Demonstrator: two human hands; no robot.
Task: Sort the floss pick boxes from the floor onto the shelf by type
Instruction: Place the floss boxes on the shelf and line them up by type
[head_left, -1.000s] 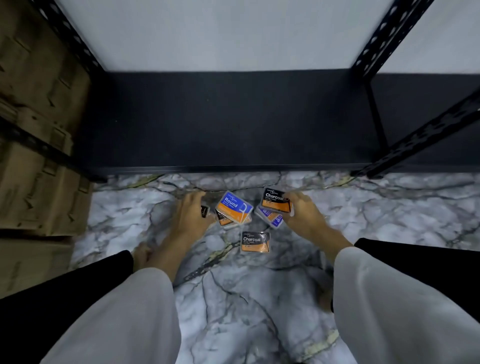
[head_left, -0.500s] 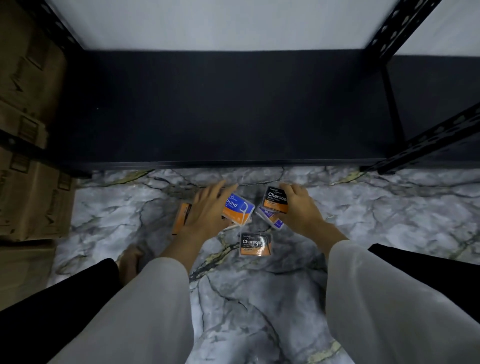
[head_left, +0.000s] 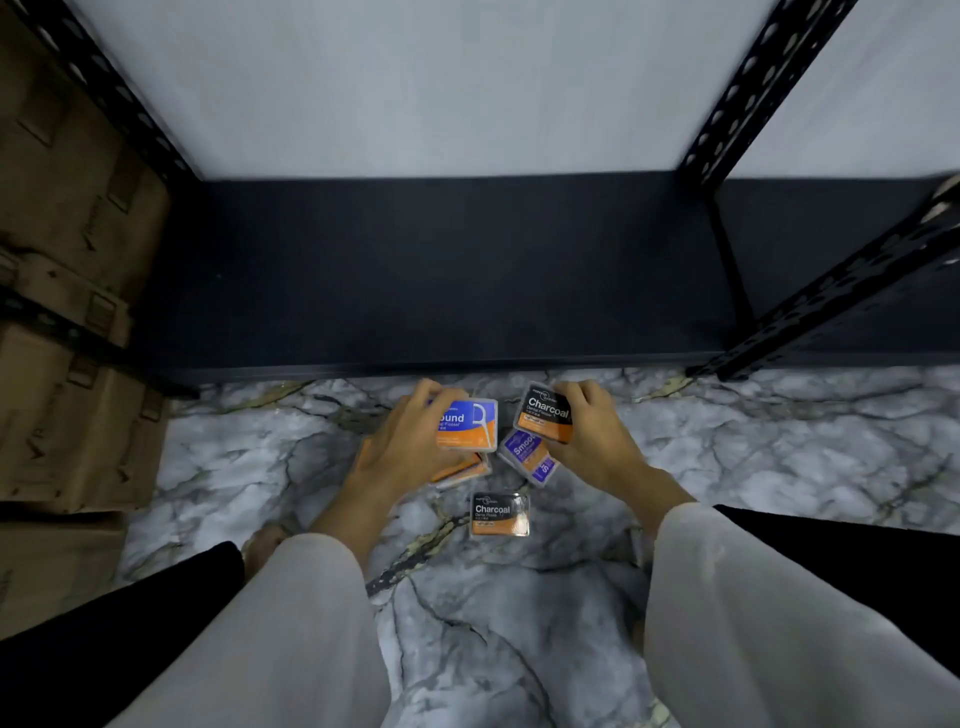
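Several small floss pick boxes lie clustered on the marble floor (head_left: 519, 649) just in front of the black bottom shelf (head_left: 441, 280). My left hand (head_left: 400, 452) grips a blue and orange "Round" box (head_left: 467, 423). My right hand (head_left: 597, 441) grips a black and orange "Charcoal" box (head_left: 545, 413). Between the hands lies a purple "Smooth" box (head_left: 527, 454). Another orange box (head_left: 462, 470) sits partly hidden under my left hand. A second "Charcoal" box (head_left: 498, 514) lies alone, nearer to me.
Black perforated shelf uprights (head_left: 753, 88) rise at the back right and back left. A slanted black post (head_left: 831, 296) crosses at the right. Stacked cardboard cartons (head_left: 62, 312) fill the left side. My knees in dark trousers flank the boxes.
My left hand has closed around the "Round" box and my right hand around the "Charcoal" box; both boxes have risen slightly toward the shelf edge. The other boxes stayed put.
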